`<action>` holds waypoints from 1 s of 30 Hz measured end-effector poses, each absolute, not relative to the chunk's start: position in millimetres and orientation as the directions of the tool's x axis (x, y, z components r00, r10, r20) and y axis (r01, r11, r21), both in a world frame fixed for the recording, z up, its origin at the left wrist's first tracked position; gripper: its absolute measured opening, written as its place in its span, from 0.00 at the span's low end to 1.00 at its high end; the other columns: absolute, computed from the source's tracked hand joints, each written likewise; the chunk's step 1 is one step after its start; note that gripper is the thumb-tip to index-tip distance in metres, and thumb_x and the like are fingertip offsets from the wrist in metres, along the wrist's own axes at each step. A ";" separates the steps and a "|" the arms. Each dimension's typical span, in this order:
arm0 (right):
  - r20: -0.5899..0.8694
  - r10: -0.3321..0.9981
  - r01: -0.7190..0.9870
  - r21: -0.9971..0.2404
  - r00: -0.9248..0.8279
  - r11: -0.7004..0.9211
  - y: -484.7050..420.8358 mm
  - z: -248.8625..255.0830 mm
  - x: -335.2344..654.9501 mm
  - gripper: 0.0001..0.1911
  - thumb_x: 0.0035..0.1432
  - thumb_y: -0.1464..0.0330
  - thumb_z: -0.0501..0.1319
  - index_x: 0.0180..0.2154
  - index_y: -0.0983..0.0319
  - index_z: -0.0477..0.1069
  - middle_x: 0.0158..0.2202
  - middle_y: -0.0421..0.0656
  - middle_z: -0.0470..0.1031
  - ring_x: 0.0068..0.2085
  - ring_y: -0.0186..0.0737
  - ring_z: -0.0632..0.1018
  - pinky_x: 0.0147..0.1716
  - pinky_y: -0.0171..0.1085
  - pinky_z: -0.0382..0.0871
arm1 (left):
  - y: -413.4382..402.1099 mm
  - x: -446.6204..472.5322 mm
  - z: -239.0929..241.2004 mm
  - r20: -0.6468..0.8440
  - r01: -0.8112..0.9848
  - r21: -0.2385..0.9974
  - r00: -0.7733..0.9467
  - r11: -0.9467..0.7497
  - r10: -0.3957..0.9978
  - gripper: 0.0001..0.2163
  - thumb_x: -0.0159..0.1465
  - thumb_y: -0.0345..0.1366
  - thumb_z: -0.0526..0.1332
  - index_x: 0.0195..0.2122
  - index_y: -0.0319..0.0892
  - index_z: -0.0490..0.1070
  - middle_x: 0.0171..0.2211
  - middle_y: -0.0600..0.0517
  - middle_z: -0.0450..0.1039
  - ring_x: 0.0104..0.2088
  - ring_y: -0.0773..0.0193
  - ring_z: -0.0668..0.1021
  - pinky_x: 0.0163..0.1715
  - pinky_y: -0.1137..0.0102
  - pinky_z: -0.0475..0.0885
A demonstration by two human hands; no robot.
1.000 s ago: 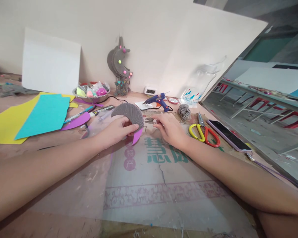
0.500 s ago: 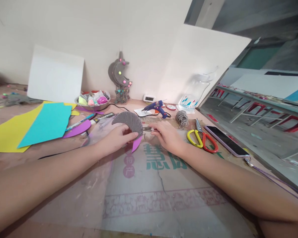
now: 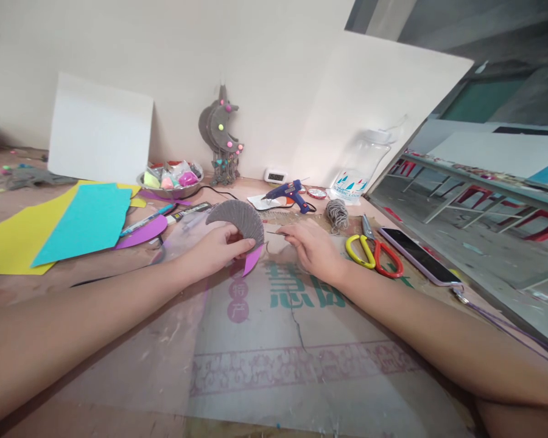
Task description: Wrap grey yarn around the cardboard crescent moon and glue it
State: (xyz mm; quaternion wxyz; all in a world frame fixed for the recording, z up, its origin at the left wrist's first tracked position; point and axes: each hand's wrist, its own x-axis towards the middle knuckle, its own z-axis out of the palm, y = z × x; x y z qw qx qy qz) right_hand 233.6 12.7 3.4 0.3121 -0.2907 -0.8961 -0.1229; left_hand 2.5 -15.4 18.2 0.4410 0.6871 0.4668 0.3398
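A crescent moon cutout [image 3: 240, 220], mostly wrapped in grey yarn with its lower tip bare purple, stands tilted above the plastic-covered table. My left hand [image 3: 219, 246] pinches it at the inner curve, thumb in front and fingers partly behind. Just right of the crescent, my right hand [image 3: 315, 249] is closed, thumb and forefinger together on a slim dark thing [image 3: 277, 233] that points toward the crescent. Its kind is too small to tell. A short grey yarn end shows near the purple tip. Beyond my right hand lies a ball of grey yarn [image 3: 337, 214].
Scissors [image 3: 375, 249] and a phone [image 3: 420, 257] lie on the right. Behind are a blue glue gun [image 3: 288, 193], a small clock [image 3: 275, 176], a clear jug [image 3: 360, 167], a decorated moon ornament [image 3: 220, 131] and a bowl [image 3: 171, 193] of clay packets. Coloured sheets [image 3: 82, 222] lie left.
My right hand has drawn slightly away from the crescent; a gap now shows where the thing in its fingers had reached the yarn edge. My left hand keeps its hold.
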 end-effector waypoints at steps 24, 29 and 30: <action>0.565 0.577 0.721 0.046 -0.589 0.691 15.6 6.4 230.6 0.17 0.66 0.63 0.50 0.51 0.62 0.68 0.39 0.49 0.73 0.42 0.46 0.69 0.42 0.44 0.61 | -13.1 0.5 12.0 0.021 0.233 0.966 0.346 -0.108 0.938 0.14 0.59 0.42 0.59 0.22 0.40 0.63 0.24 0.55 0.64 0.22 0.71 0.69 0.20 0.75 0.63; 0.570 0.560 0.702 0.041 -0.601 0.711 16.3 4.6 231.7 0.17 0.66 0.64 0.50 0.52 0.61 0.67 0.38 0.47 0.72 0.42 0.46 0.69 0.42 0.44 0.61 | -12.4 0.4 12.2 0.057 0.306 0.936 0.354 -0.173 0.934 0.13 0.59 0.43 0.59 0.21 0.40 0.65 0.22 0.55 0.65 0.22 0.69 0.70 0.20 0.74 0.63; 0.568 0.560 0.699 0.038 -0.603 0.714 16.2 4.7 231.8 0.17 0.66 0.64 0.50 0.52 0.62 0.67 0.38 0.47 0.72 0.42 0.46 0.69 0.42 0.44 0.61 | -12.5 0.4 12.8 0.074 0.332 0.923 0.347 -0.196 0.935 0.14 0.59 0.42 0.59 0.21 0.40 0.65 0.22 0.55 0.66 0.22 0.69 0.70 0.20 0.74 0.63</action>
